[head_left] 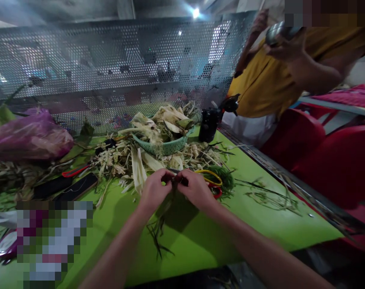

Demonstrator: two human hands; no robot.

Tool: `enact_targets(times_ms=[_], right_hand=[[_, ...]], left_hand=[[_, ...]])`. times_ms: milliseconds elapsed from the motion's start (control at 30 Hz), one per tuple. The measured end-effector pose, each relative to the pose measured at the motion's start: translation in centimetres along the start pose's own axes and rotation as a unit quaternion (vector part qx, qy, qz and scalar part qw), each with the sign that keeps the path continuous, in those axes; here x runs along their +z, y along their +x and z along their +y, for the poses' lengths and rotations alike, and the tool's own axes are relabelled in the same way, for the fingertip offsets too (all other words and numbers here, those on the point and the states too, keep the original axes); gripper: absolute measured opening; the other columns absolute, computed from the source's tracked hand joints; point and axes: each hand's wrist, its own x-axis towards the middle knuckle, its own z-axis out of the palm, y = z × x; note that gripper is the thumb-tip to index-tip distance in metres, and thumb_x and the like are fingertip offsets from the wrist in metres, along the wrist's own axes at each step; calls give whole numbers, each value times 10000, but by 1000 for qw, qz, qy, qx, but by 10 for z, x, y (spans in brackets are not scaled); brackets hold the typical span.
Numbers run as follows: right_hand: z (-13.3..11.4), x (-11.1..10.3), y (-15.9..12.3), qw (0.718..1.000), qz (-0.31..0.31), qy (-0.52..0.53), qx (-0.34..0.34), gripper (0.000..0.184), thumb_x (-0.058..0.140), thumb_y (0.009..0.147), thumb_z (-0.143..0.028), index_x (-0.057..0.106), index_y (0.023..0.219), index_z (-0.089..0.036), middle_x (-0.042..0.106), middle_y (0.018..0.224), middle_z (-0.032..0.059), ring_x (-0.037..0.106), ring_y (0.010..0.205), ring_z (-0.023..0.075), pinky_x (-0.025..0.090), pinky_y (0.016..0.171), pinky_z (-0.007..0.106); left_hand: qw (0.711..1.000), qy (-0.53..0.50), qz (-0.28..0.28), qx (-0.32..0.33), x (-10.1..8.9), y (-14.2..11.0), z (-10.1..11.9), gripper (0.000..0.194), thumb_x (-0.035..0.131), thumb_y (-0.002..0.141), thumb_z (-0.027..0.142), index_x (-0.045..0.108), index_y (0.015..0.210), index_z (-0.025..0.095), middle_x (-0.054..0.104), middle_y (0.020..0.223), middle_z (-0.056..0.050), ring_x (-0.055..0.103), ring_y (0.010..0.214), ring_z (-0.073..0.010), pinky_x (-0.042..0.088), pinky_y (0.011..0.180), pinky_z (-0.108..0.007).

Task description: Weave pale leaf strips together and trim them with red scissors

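Note:
My left hand (153,189) and my right hand (197,189) meet over the green table (200,237), both pinched on a thin bundle of dark green plant stems (161,224) that hangs down from my fingers to the tabletop. Red and yellow handled scissors (214,182) lie just behind my right hand. A heap of pale leaf strips (134,160) lies beyond my hands.
A teal basket (167,147) full of husks stands at the back, a black bottle (208,124) to its right. A purple plastic bag (28,134) and dark flat objects (64,186) lie at left. A perforated metal screen (110,68) backs the table. A person in yellow (275,76) stands at right.

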Motion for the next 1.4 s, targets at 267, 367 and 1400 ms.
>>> enact_targets(times_ms=[267, 367, 1400], right_hand=[[4, -2, -2, 998, 10, 65, 2, 118, 561, 744, -126, 591, 840, -190, 639, 751, -1, 572, 681, 149, 410, 628, 248], [9, -1, -2, 989, 8, 144, 16, 198, 501, 829, -181, 581, 1008, -207, 656, 827, 10, 603, 710, 148, 452, 654, 257], [15, -9, 3, 998, 12, 62, -1, 135, 562, 678, -80, 628, 734, -183, 609, 748, 3, 542, 700, 148, 380, 631, 243]], left_hand=[[996, 75, 25, 41, 2, -3, 3, 192, 499, 765, 80, 618, 861, 195, 636, 892, -33, 581, 853, -165, 437, 798, -293], [996, 65, 26, 53, 1, -3, 3, 192, 493, 783, 87, 616, 879, 199, 622, 896, -36, 573, 868, -171, 432, 802, -297], [999, -47, -21, 8, -9, 2, 0, 87, 574, 763, 167, 645, 808, 188, 638, 794, -16, 577, 778, -154, 430, 723, -262]])
